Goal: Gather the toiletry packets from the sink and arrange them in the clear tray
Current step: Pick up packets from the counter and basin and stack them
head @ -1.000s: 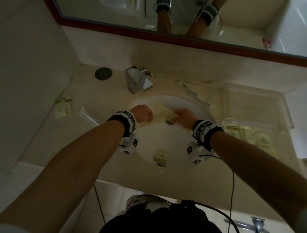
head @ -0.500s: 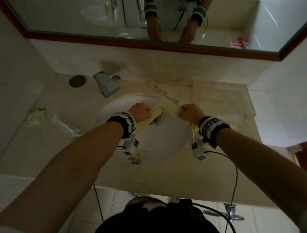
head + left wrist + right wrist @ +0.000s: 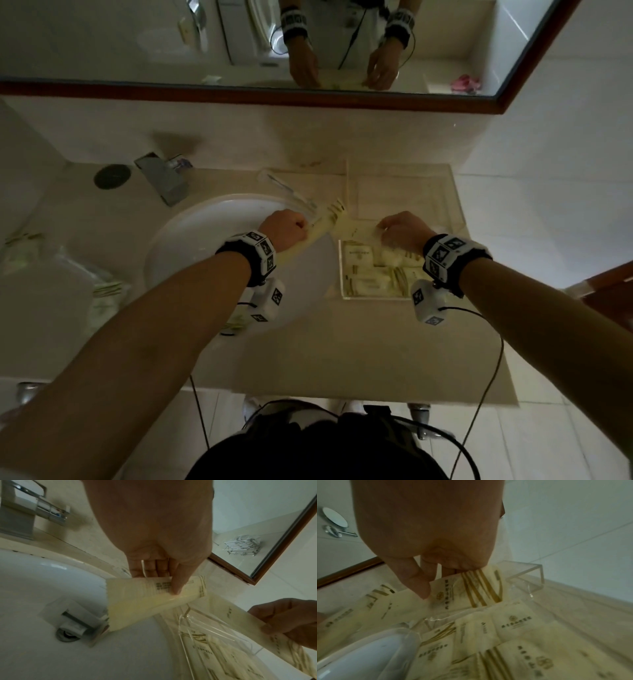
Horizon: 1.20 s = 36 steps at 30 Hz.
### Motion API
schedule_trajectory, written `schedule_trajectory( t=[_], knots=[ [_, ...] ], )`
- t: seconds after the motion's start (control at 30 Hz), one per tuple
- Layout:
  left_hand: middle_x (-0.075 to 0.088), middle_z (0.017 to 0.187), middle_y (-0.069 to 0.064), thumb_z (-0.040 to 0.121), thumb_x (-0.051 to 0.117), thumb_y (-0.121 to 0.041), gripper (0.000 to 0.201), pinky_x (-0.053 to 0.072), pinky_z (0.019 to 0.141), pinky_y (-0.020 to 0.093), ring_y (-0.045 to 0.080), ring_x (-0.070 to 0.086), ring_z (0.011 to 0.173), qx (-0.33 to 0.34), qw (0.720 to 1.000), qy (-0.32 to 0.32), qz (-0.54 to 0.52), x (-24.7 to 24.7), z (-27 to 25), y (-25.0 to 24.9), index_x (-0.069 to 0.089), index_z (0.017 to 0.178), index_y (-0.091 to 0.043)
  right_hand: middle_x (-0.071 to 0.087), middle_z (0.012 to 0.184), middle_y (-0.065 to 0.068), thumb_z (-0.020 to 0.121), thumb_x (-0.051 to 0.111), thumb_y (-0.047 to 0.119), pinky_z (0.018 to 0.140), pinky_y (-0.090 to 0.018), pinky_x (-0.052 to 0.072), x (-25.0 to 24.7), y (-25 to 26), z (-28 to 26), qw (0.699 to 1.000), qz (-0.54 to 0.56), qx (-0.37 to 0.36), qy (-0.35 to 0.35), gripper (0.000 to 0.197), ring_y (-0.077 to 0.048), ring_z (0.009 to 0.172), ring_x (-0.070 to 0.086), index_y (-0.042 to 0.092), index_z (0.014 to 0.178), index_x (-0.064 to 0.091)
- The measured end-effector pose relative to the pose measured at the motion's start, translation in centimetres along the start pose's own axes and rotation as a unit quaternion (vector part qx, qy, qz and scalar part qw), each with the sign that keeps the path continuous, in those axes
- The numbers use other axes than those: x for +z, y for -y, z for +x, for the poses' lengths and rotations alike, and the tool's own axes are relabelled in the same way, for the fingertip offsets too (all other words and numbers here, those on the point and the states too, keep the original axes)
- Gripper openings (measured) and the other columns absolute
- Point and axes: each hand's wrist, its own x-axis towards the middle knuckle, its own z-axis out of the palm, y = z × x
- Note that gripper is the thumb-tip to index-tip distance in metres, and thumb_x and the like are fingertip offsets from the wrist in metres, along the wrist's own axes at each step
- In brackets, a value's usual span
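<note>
From the head view, you are standing over the desk with the sink (image 3: 191, 240) at centre left and the clear tray (image 3: 342, 270) just to its right; your left hand (image 3: 286, 229) is hovering over the sink's upper right rim while your right hand (image 3: 404, 229) is reaching over the tray, probably because you are carrying packets across from basin to tray. One packet (image 3: 236, 325) is still lying at the sink's lower edge, partly hidden under your wrist camera, and more are lying on the desk at the far left. In the left wrist view, your left grip is pinching a cream packet (image 3: 150, 599) at frame centre, thumb (image 3: 178, 582) pressing on its printed face and the other fingers curling behind, holding it slanted above the drain (image 3: 68, 635), with its far end reaching toward the tray corner. In the right wrist view, your right grip is pinching a gold-striped packet (image 3: 462, 593) in mid-frame, thumb (image 3: 418, 585) on top and fingers behind, lowering it toward the packets (image 3: 505, 642) already filling the tray's lower half; holding it by one end should let you slide it in flat beside them.
</note>
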Motion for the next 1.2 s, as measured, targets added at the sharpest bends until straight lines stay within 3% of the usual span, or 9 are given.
schedule_trajectory(
  t=[0.07,0.2,0.37,0.53,0.77,0.87,1.0,1.13,1.2],
  knots=[
    [0.06,0.086,0.002,0.089,0.058,-0.019,0.007,0.037,0.07,0.026,0.019,0.054,0.079,-0.001,1.0,-0.007,-0.002,0.6,0.1,-1.0,0.061,0.083,-0.017,0.061,0.077,-0.003,0.08,0.055,0.0,0.069,-0.027,0.043,-0.7,-1.2,-0.3,1.0,-0.014,0.001,0.012,0.03,-0.022,0.082,0.056,0.015,0.101,0.07],
    [0.061,0.085,0.003,0.088,0.058,-0.022,0.009,0.039,0.071,0.028,0.021,0.056,0.08,-0.003,1.0,-0.027,-0.012,1.8,0.4,-2.6,0.062,0.083,-0.017,0.064,0.102,-0.006,0.081,0.058,0.001,0.071,-0.028,0.045,-1.3,-3.3,-0.3,0.997,-0.073,-0.028,0.006,0.035,-0.02,0.085,0.057,0.02,0.109,0.064],
    [0.066,0.088,0.007,0.089,0.059,-0.023,0.018,0.045,0.074,0.029,0.021,0.059,0.081,0.004,0.999,-0.029,-0.019,3.2,0.4,-4.0,0.069,0.094,-0.009,0.062,0.114,-0.009,0.085,0.053,0.0,0.082,-0.036,0.051,-0.9,-4.9,0.1,0.993,-0.105,-0.058,0.009,0.032,-0.022,0.087,0.054,0.024,0.103,0.063],
    [0.064,0.085,0.003,0.09,0.059,-0.023,0.015,0.043,0.074,0.027,0.019,0.059,0.08,0.013,1.0,-0.025,-0.012,3.9,0.6,-4.3,0.068,0.095,-0.012,0.06,0.12,-0.007,0.087,0.045,0.001,0.076,-0.03,0.047,-0.1,-5.6,0.9,0.992,-0.108,-0.064,0.017,0.036,-0.022,0.089,0.057,0.029,0.098,0.063],
    [0.062,0.082,0.001,0.089,0.06,-0.022,0.013,0.039,0.07,0.026,0.017,0.056,0.076,0.012,1.0,-0.015,-0.011,4.1,1.2,-3.7,0.068,0.092,-0.011,0.057,0.13,-0.01,0.087,0.044,0.001,0.08,-0.025,0.042,1.5,-5.9,2.2,0.994,-0.091,-0.061,0.014,0.039,-0.027,0.11,0.058,0.025,0.106,0.069],
    [0.063,0.083,0.003,0.089,0.061,-0.021,0.014,0.039,0.07,0.025,0.017,0.056,0.075,0.007,1.0,-0.011,-0.012,4.2,1.4,-3.5,0.068,0.094,-0.01,0.058,0.126,-0.007,0.086,0.045,0.002,0.08,-0.025,0.042,1.7,-6.0,2.7,0.993,-0.096,-0.058,0.019,0.04,-0.025,0.107,0.058,0.024,0.108,0.069],
    [0.061,0.082,0.001,0.089,0.06,-0.022,0.015,0.04,0.071,0.026,0.018,0.056,0.076,0.003,1.0,-0.009,-0.003,4.3,1.9,-3.5,0.068,0.093,-0.011,0.05,0.082,0.006,0.085,0.046,0.002,0.062,-0.019,0.038,2.1,-6.4,3.4,0.988,-0.131,-0.076,0.022,0.042,-0.012,0.071,0.049,0.022,0.112,0.07],
    [0.061,0.081,0.003,0.09,0.058,-0.022,0.017,0.043,0.072,0.028,0.02,0.056,0.077,0.005,1.0,-0.018,-0.005,4.4,2.2,-4.5,0.067,0.093,-0.008,0.052,0.107,-0.006,0.086,0.047,0.007,0.086,-0.028,0.04,2.4,-7.0,3.7,0.983,-0.164,-0.088,0.013,0.038,-0.025,0.109,0.051,0.024,0.112,0.068],
    [0.06,0.081,0.004,0.092,0.055,-0.023,0.019,0.042,0.072,0.028,0.021,0.054,0.077,0.008,1.0,-0.025,0.008,4.6,2.4,-5.1,0.065,0.094,-0.007,0.052,0.118,-0.007,0.087,0.049,0.013,0.089,-0.031,0.04,2.3,-7.2,3.8,0.978,-0.187,-0.089,0.007,0.033,-0.025,0.114,0.048,0.025,0.113,0.066]
  ],
)
